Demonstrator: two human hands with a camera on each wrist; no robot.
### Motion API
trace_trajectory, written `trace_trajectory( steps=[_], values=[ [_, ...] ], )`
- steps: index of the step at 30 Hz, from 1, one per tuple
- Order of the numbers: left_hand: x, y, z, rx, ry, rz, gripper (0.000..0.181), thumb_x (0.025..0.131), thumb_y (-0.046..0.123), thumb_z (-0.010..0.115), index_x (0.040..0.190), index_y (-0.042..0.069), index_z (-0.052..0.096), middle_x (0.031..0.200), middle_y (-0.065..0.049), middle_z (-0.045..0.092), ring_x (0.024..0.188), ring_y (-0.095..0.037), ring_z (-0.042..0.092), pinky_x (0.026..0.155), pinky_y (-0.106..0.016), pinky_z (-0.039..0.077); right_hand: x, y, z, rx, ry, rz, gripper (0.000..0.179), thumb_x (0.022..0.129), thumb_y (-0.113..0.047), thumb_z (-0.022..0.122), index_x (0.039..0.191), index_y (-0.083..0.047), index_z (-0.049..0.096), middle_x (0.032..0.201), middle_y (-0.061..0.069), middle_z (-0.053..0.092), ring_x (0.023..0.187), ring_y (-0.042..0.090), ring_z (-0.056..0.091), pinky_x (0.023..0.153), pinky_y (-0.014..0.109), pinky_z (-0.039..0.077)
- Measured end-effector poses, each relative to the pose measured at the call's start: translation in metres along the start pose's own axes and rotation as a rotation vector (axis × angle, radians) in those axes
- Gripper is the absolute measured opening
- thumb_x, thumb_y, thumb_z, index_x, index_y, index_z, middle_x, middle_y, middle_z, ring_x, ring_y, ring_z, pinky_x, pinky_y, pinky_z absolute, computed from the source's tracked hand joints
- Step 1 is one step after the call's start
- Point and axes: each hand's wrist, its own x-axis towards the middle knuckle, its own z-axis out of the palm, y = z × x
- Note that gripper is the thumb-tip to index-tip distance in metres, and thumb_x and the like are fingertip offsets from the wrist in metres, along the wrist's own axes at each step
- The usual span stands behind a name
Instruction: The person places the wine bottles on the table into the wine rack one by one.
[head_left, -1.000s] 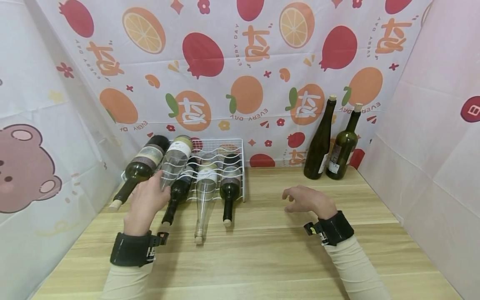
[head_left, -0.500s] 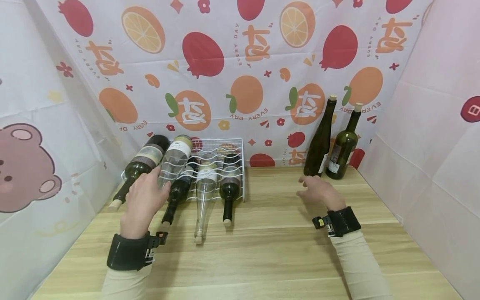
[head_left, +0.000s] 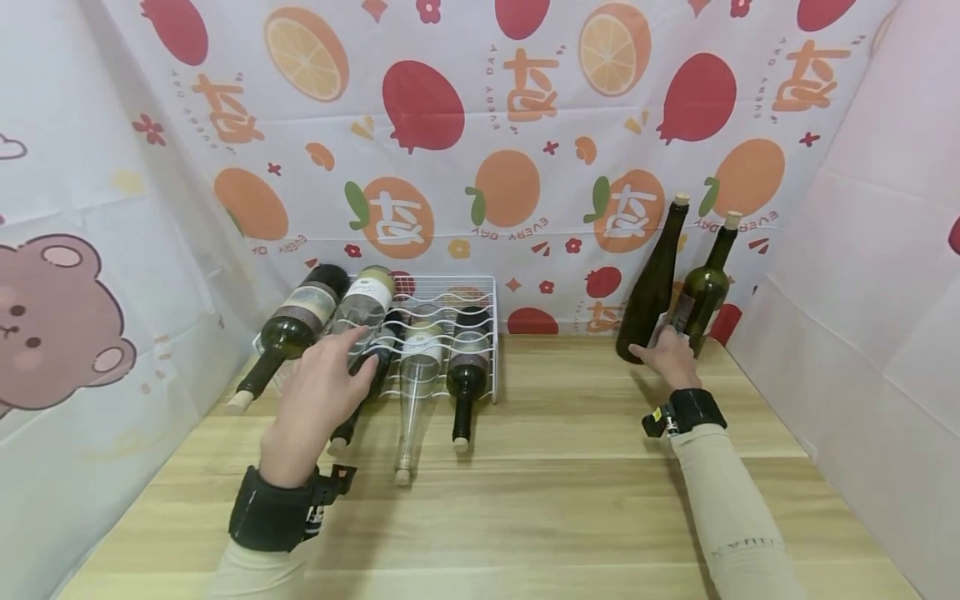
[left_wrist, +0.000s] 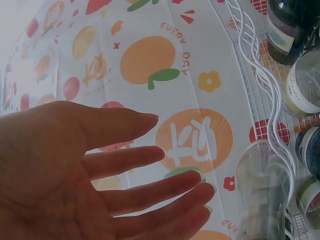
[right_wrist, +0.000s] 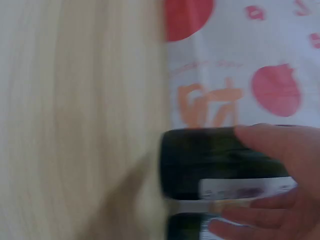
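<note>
My right hand (head_left: 671,358) is at the lower part of a tall dark green wine bottle (head_left: 651,296) standing upright at the back right. Its thumb lies along one side of the bottle, and its fairly straight fingers (right_wrist: 260,217) reach by the label on the other side. A shorter green wine bottle (head_left: 707,287) stands close beside it. With fingers spread, my left hand (head_left: 318,396) hovers in front of the white wire rack (head_left: 496,350), holding nothing. Nearest to it are a clear bottle (head_left: 367,302) and a dark bottle (head_left: 296,325) lying on the rack's upper level.
Lower in the rack lie a dark bottle (head_left: 384,346), a clear bottle (head_left: 420,379) and another dark bottle (head_left: 468,382), their corked necks pointing forward. A fruit-print cloth (head_left: 442,200) hangs behind the wooden table (head_left: 555,492), with pale cloth (head_left: 840,275) along the sides.
My right hand has moved right and back to the tall green bottle. The left hand has shifted slightly right in view, its fingers more spread. The head view has turned a little left.
</note>
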Motion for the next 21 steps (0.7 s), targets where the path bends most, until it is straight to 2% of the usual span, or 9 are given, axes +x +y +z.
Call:
trace_trajectory(
  steps=[2, 5, 7, 9, 13, 17, 21],
  values=[
    [0.0, -0.001, 0.001, 0.004, 0.005, -0.002, 0.045, 0.093, 0.019, 0.063, 0.134, 0.001, 0.057, 0.123, -0.028, 0.063, 0.105, -0.049, 0.06, 0.077, -0.06, 0.048, 0.008, 0.004, 0.006, 0.029, 0.02, 0.012, 0.064, 0.089, -0.047, 0.065, 0.114, 0.009, 0.046, 0.105, 0.028, 0.054, 0.099, 0.048, 0.056, 0.073, 0.052, 0.047],
    [0.001, -0.004, 0.002, 0.006, 0.009, -0.011, 0.045, 0.093, 0.019, 0.063, 0.134, 0.002, 0.058, 0.123, -0.028, 0.063, 0.103, -0.048, 0.061, 0.073, -0.059, 0.048, 0.02, 0.004, 0.016, 0.108, 0.086, 0.024, 0.069, 0.087, -0.046, 0.068, 0.118, 0.013, 0.049, 0.116, 0.033, 0.055, 0.109, 0.05, 0.054, 0.088, 0.057, 0.046],
    [0.002, -0.005, 0.001, 0.007, 0.009, -0.018, 0.045, 0.093, 0.019, 0.063, 0.134, 0.002, 0.058, 0.123, -0.028, 0.063, 0.103, -0.048, 0.061, 0.071, -0.059, 0.048, 0.026, 0.002, 0.023, 0.167, 0.144, 0.058, 0.076, 0.085, -0.045, 0.07, 0.127, 0.014, 0.047, 0.127, 0.034, 0.052, 0.119, 0.05, 0.05, 0.098, 0.058, 0.043],
    [0.002, -0.005, 0.0, 0.012, 0.016, -0.02, 0.045, 0.093, 0.019, 0.063, 0.134, 0.001, 0.058, 0.122, -0.028, 0.063, 0.102, -0.048, 0.062, 0.071, -0.058, 0.049, 0.031, -0.001, 0.028, 0.253, 0.192, 0.097, 0.088, 0.083, -0.044, 0.073, 0.14, 0.013, 0.037, 0.138, 0.034, 0.047, 0.127, 0.049, 0.045, 0.106, 0.057, 0.038],
    [0.002, -0.006, 0.0, 0.015, 0.017, -0.028, 0.045, 0.093, 0.019, 0.064, 0.134, 0.0, 0.058, 0.12, -0.029, 0.064, 0.104, -0.047, 0.061, 0.075, -0.059, 0.048, 0.038, -0.007, 0.037, 0.382, 0.238, 0.204, 0.104, 0.08, -0.045, 0.076, 0.152, 0.005, 0.02, 0.151, 0.03, 0.035, 0.137, 0.048, 0.035, 0.111, 0.057, 0.031],
    [0.001, -0.006, 0.001, 0.01, 0.017, -0.028, 0.046, 0.092, 0.018, 0.064, 0.134, 0.001, 0.057, 0.119, -0.028, 0.064, 0.103, -0.047, 0.061, 0.075, -0.059, 0.048, 0.045, -0.006, 0.043, 0.4, 0.269, 0.268, 0.106, 0.078, -0.045, 0.078, 0.153, -0.001, 0.018, 0.152, 0.026, 0.034, 0.137, 0.047, 0.035, 0.112, 0.057, 0.03],
    [0.002, -0.008, 0.001, 0.014, 0.02, -0.021, 0.046, 0.092, 0.018, 0.065, 0.134, 0.001, 0.058, 0.118, -0.028, 0.064, 0.102, -0.047, 0.061, 0.075, -0.059, 0.048, 0.052, 0.0, 0.045, 0.356, 0.292, 0.234, 0.102, 0.074, -0.045, 0.081, 0.149, 0.002, 0.028, 0.147, 0.025, 0.042, 0.134, 0.044, 0.04, 0.11, 0.053, 0.034]
  ],
)
